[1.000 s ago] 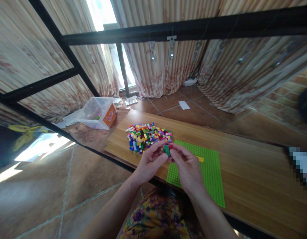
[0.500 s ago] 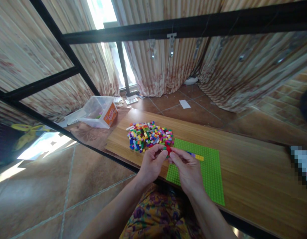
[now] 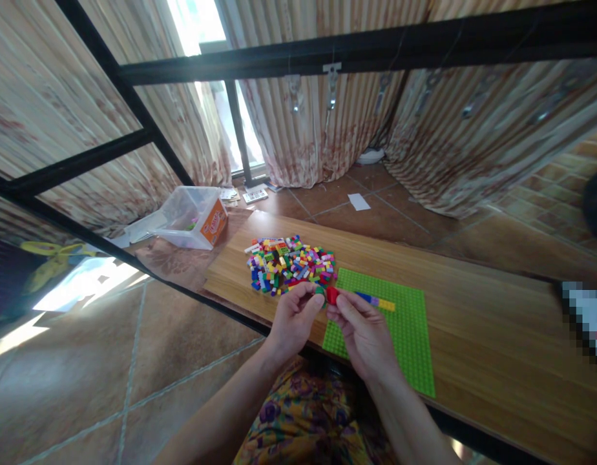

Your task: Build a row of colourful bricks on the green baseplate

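Observation:
Between the thumb and fingers of my left hand (image 3: 296,316) is a small green brick (image 3: 320,291). My right hand (image 3: 361,323) pinches a red brick (image 3: 332,295) close beside it. Both hands are over the near left edge of a green studded baseplate (image 3: 408,336). A row of blue, purple and yellow bricks (image 3: 376,301) lies on that plate, partly hidden behind my right hand. Just beyond my left hand spreads a heap of many-coloured toy bricks (image 3: 291,261).
The wooden table (image 3: 492,336) carries the heap and the plate. A clear plastic box (image 3: 187,219) with an orange label stands past its far left end. A black metal frame bar (image 3: 260,64) crosses the view above, before striped curtains (image 3: 298,142).
The red brick has shifted slightly right, away from the green one, with my right fingers; more of both bricks shows now. My left hand has barely moved.

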Tool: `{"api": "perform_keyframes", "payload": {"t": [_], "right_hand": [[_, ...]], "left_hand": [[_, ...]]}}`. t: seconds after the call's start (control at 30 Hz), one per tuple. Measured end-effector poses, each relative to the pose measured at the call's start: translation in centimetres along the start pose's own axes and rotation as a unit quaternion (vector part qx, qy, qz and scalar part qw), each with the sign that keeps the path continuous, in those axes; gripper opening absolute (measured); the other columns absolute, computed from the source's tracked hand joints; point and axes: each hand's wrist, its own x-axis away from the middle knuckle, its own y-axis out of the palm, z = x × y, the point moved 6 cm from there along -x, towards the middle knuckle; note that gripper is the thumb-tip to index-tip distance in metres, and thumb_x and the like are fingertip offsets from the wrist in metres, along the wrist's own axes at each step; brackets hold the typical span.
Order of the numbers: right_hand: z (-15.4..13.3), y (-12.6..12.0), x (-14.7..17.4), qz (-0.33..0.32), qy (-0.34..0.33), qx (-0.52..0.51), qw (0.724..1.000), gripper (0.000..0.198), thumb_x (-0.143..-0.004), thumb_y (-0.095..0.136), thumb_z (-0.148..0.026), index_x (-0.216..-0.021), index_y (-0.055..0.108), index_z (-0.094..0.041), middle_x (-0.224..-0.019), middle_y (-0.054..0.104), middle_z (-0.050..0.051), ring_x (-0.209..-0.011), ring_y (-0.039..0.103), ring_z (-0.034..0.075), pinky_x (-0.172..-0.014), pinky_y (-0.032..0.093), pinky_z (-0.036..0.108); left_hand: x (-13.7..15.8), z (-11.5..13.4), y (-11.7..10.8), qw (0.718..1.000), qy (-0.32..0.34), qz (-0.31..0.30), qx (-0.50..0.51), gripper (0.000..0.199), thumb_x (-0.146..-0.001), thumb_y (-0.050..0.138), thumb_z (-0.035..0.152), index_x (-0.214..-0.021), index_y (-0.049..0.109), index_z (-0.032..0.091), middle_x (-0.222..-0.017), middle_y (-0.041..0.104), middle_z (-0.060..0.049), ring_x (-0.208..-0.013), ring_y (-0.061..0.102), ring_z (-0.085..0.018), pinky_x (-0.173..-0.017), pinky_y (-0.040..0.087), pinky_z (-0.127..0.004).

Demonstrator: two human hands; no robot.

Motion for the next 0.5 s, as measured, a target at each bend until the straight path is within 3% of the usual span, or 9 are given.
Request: {"api": "perform_keyframes", "payload": {"t": [0.13,0.23,0.33,0.5], "right_hand": [[0.2,-0.1,-0.1,-0.004,-0.004,0.013,1.000,0.018,-0.069,0.080,-0.033,-0.085,0.077,-0.024,-0.085,0.075,0.001,-0.067,0.063,0.011,-0.066,0.054,0.026],[-0.3,-0.4,0.0,-0.003,-0.068,0.081,0.994,0.019,-0.073,0.077,-0.034,-0.089,0.076,-0.025,-0.088,0.075,0.002,-0.072,0.065,0.013,-0.070,0.055,0.029],[-1.5,-0.4,0.5,-0.017,-0.157,0.191,0.969,0.016,-0.077,0.073,-0.030,-0.093,0.075,-0.026,-0.087,0.073,0.001,-0.078,0.066,0.014,-0.075,0.054,0.030],[-2.8,0.5,1.3,-0.077,-0.237,0.313,0.917,0.017,-0.083,0.066,-0.026,-0.098,0.074,-0.027,-0.097,0.071,0.003,-0.088,0.065,0.015,-0.080,0.053,0.031]], "left_hand": [[0.1,-0.2,0.0,0.999,-0.018,0.005,0.043,0.021,-0.079,0.068,0.035,-0.084,0.064,0.014,-0.079,0.063,-0.001,-0.075,0.056,-0.013,-0.073,0.047,-0.024],[0.3,-1.1,-0.2,0.989,-0.076,0.014,0.125,0.025,-0.076,0.070,0.037,-0.084,0.061,0.015,-0.077,0.062,0.000,-0.069,0.058,-0.012,-0.067,0.048,-0.023],[0.7,-1.7,0.1,0.973,-0.138,-0.011,0.184,0.034,-0.078,0.067,0.048,-0.081,0.059,0.014,-0.073,0.062,-0.002,-0.061,0.057,-0.011,-0.055,0.046,-0.021],[0.8,-1.8,0.7,0.974,-0.170,-0.021,0.147,0.038,-0.074,0.073,0.049,-0.081,0.057,0.015,-0.065,0.057,0.002,-0.048,0.046,-0.005,-0.042,0.032,-0.015]]}}
